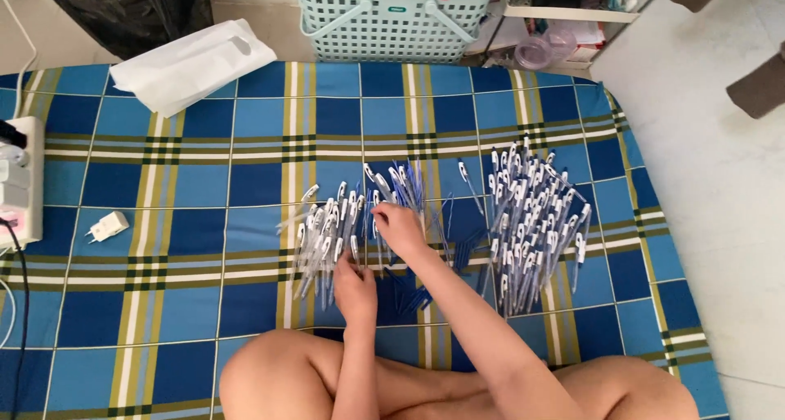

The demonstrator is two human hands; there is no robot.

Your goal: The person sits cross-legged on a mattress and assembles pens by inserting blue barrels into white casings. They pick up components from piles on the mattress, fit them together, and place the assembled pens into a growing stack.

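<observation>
I sit cross-legged on a blue plaid mat (204,183). My right hand (401,228) reaches forward, its fingers down among the clear pens with white clips in the middle pile (392,187). My left hand (354,289) rests at the near edge of a row of pens (327,236) laid side by side, its fingers curled on them. A small heap of dark blue pen parts (409,293) lies just right of my left hand. A large heap of pens (531,224) spreads out to the right of my right arm.
A white plastic bag (192,64) lies at the mat's far left. A pale green basket (388,19) stands beyond the mat. A white charger (108,225) and a white device (20,179) sit at the left edge. Bare floor (711,166) runs along the right.
</observation>
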